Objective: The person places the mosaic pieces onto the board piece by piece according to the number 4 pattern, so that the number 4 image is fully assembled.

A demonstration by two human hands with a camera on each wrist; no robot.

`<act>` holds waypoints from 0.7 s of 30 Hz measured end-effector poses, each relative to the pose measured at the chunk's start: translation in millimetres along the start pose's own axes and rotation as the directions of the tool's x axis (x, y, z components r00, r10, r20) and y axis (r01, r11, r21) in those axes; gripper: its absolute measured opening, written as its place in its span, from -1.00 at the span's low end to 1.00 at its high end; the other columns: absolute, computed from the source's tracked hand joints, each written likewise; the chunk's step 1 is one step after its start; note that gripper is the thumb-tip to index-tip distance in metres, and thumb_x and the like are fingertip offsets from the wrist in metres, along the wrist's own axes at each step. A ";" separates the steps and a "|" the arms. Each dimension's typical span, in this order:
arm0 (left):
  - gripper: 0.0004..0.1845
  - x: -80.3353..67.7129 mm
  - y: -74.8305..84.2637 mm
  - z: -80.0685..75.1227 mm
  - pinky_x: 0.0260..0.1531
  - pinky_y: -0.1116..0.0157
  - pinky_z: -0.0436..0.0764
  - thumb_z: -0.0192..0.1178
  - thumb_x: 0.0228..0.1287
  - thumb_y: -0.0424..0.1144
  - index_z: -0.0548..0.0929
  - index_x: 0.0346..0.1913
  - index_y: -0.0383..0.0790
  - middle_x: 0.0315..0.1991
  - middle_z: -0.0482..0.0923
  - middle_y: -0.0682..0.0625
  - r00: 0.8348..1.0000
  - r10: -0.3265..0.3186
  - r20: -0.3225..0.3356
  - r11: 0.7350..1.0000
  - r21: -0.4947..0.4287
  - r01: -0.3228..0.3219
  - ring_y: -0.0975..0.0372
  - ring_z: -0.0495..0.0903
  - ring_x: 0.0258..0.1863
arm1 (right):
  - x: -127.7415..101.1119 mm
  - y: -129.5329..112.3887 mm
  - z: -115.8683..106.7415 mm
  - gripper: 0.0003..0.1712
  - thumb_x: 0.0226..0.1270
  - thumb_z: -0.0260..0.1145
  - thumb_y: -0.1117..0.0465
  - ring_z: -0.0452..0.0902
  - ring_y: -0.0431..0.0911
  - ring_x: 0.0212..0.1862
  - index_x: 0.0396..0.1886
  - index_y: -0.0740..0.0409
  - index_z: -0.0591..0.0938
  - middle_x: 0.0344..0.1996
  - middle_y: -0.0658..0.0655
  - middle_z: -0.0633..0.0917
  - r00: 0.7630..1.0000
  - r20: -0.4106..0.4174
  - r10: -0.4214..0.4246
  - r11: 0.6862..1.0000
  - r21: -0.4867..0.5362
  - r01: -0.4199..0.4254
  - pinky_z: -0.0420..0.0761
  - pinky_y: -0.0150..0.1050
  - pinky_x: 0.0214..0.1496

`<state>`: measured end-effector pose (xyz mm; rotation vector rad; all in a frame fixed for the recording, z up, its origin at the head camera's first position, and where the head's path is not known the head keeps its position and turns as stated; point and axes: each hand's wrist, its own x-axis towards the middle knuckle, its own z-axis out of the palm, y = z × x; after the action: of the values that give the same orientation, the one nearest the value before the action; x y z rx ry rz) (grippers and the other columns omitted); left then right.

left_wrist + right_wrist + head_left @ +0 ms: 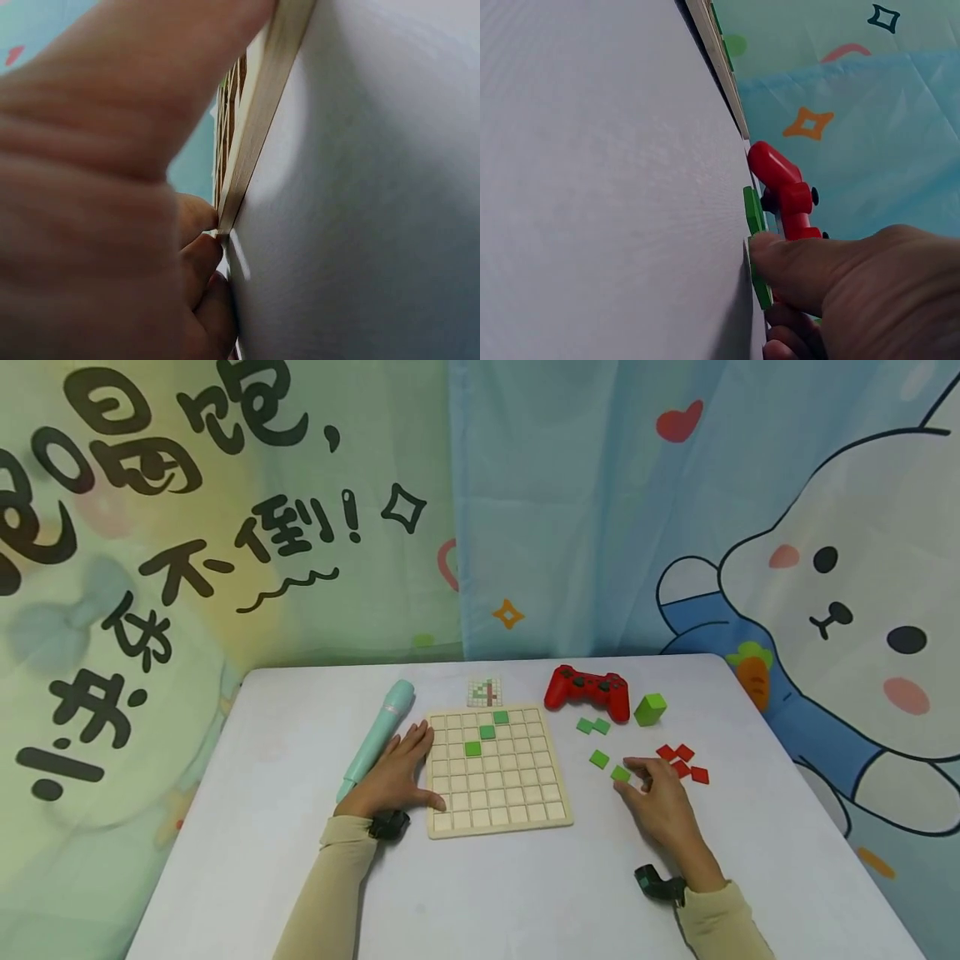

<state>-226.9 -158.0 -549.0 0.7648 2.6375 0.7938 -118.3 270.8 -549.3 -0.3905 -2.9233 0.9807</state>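
Left hand [392,775], fingers spread, rests at left edge of grid board [498,797], thumb over its near-left part. Board sits mid-table, three green tiles [487,732] in a diagonal on its far half. Right hand [663,806], right of board, pinches a green tile [620,774] between thumb and finger; can't tell if it's off the table [232,843]. Another loose tile [599,759] just beyond; red tiles [681,768] to the right. Red controller [587,690] and green block [650,709] far right; teal stick-shaped item [378,739] left of board.
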 end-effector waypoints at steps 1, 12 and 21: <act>0.44 -0.2 0.2 0.1 0.77 -0.17 -0.14 0.67 -0.01 0.18 -0.03 0.73 -0.34 0.78 -0.19 -0.23 1.000 0.001 0.001 1.000 -0.001 -0.001 -0.11 -0.17 0.79 | -0.5 -0.1 0.1 -0.45 0.51 0.40 0.15 0.48 0.11 0.08 0.39 0.26 0.57 0.24 0.34 0.56 1.000 0.002 -0.004 1.000 -0.009 0.004 0.60 -0.06 0.10; 0.44 -0.2 0.6 -1.4 0.78 -0.15 -0.16 0.66 0.00 0.20 -0.05 0.74 -0.31 0.79 -0.20 -0.21 1.000 -0.007 0.000 1.000 0.009 0.007 -0.09 -0.18 0.79 | -0.6 -3.9 -0.4 -0.60 0.52 0.38 0.23 0.53 0.07 0.00 0.26 0.25 0.66 0.11 0.30 0.61 0.996 -0.029 -0.081 0.994 -0.074 0.078 0.63 -0.10 0.02; 0.44 0.2 -2.1 0.3 0.77 -0.16 -0.15 0.65 0.00 0.22 -0.04 0.73 -0.33 0.78 -0.20 -0.22 1.000 0.002 0.004 1.000 0.013 -0.002 -0.10 -0.19 0.79 | 1.3 -36.0 -3.5 -0.61 0.46 0.46 0.22 0.61 0.07 0.02 0.22 0.17 0.69 0.10 0.24 0.64 0.988 0.020 -0.155 0.986 -0.057 0.156 0.75 -0.05 0.04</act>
<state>-227.8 -159.2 -550.5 0.7712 2.6419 0.7750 -127.3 245.5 -525.1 -0.1538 -2.9478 0.8838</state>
